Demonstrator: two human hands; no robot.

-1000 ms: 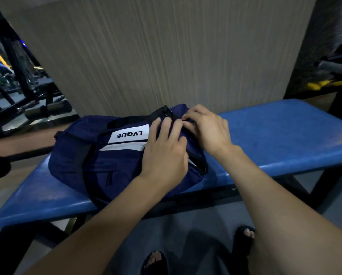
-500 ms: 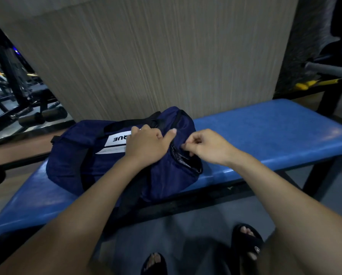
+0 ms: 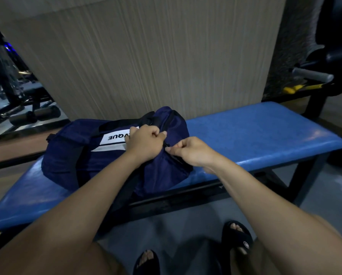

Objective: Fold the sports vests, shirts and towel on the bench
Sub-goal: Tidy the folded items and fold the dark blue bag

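Observation:
A navy duffel bag (image 3: 71, 155) with a white label and black straps lies on the left half of the blue padded bench (image 3: 255, 133). My left hand (image 3: 144, 142) grips the bag's fabric at its right end, fingers curled. Just to its right, my right hand (image 3: 192, 152) pinches the zipper pull on the bag's end. No vests, shirts or towel are in sight; the bag's inside is hidden.
A beige panelled wall (image 3: 156, 56) rises right behind the bench. Gym machines stand at the left (image 3: 17, 108) and at the right, where a grey padded handle (image 3: 311, 74) sticks out. My sandalled feet (image 3: 237, 237) are on the grey floor below the bench's black frame.
My left hand went from lying flat on the bag to gripping its fabric. My right hand slid down the bag's end, pinching the zipper pull.

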